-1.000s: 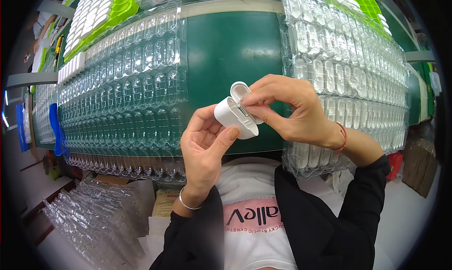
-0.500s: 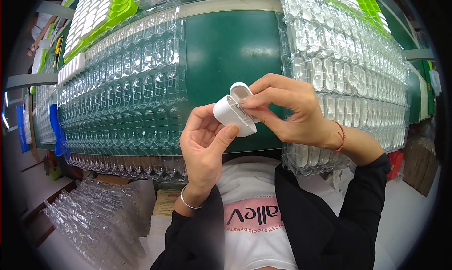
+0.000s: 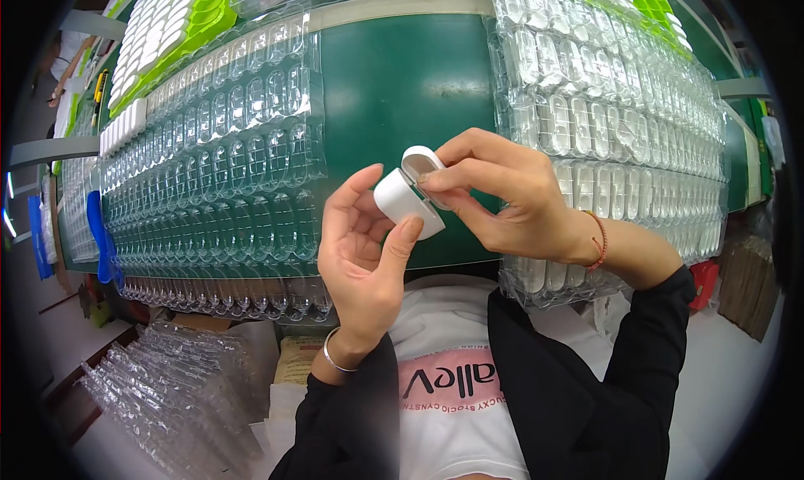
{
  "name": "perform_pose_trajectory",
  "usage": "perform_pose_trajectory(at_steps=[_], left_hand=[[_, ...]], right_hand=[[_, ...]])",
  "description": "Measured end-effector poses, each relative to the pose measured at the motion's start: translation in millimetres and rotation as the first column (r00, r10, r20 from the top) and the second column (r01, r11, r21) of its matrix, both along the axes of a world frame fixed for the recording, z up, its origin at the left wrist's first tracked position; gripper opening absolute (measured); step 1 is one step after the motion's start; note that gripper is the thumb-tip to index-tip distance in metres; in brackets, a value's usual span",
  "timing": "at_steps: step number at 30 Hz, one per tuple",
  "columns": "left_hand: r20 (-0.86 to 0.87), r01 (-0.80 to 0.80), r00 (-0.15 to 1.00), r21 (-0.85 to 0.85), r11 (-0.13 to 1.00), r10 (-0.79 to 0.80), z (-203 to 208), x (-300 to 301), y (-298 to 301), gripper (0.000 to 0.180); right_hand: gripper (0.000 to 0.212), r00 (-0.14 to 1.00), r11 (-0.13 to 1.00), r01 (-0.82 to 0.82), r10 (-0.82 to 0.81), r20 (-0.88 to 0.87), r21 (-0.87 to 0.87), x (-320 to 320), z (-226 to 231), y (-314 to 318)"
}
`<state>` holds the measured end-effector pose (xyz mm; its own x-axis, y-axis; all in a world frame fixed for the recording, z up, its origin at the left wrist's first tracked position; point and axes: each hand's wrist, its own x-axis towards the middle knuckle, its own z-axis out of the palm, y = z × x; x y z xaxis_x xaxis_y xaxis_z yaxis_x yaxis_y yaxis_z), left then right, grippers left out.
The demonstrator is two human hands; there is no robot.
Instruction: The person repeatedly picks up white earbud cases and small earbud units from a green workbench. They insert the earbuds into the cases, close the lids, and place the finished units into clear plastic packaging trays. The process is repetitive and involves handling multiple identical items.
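Note:
A white earbud charging case (image 3: 406, 202) is held over the table with its lid (image 3: 421, 162) tipped up. My left hand (image 3: 360, 245) cradles the body loosely: the thumb presses the lower side, some fingers curl against it, and the index finger stands away. With thumb and fingers pinched, my right hand (image 3: 511, 195) grips the case at the lid and hinge side. Those fingertips hide part of the opening, and I cannot tell whether anything small is between them.
Clear plastic blister trays (image 3: 226, 136) cover the left of the green table (image 3: 402, 86). More trays (image 3: 603, 128) on the right hold white pieces. Green trays (image 3: 209, 15) with white parts stand farther off. Stacked clear plastic (image 3: 167, 388) lies below left.
The left fingers have loosened and spread, with the index finger lifting off the case. The case has shifted slightly left and up. The right hand keeps its pinch.

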<state>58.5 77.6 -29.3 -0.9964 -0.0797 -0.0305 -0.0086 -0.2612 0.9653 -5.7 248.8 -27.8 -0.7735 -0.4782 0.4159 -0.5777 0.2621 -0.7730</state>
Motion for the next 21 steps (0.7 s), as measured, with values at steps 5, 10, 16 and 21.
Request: perform_pose_trajectory(at_steps=[5,10,16,21], left_hand=[[-0.036,-0.053,0.998,0.027,0.998,0.054,-8.5,1.7,-4.8,0.046],[-0.132,-0.031,0.991,-0.010,0.999,0.030,-8.3,4.0,-8.8,0.044],[-0.104,-0.002,0.995,-0.018,1.000,0.000,-9.2,3.2,-7.8,0.045],[-0.069,0.012,0.998,0.028,1.000,-0.010,-9.3,2.9,-7.6,0.044]], right_hand=[[0.019,0.979,0.994,-0.013,0.035,0.203,-0.110,-4.2,2.8,-0.8],[0.023,0.939,0.984,-0.066,0.119,0.324,-0.167,-4.8,7.2,-2.0],[0.023,0.940,0.980,-0.057,0.116,0.321,-0.188,-4.6,3.0,-1.3],[0.023,0.942,0.982,-0.055,0.111,0.316,-0.181,-5.1,3.6,-0.3]])
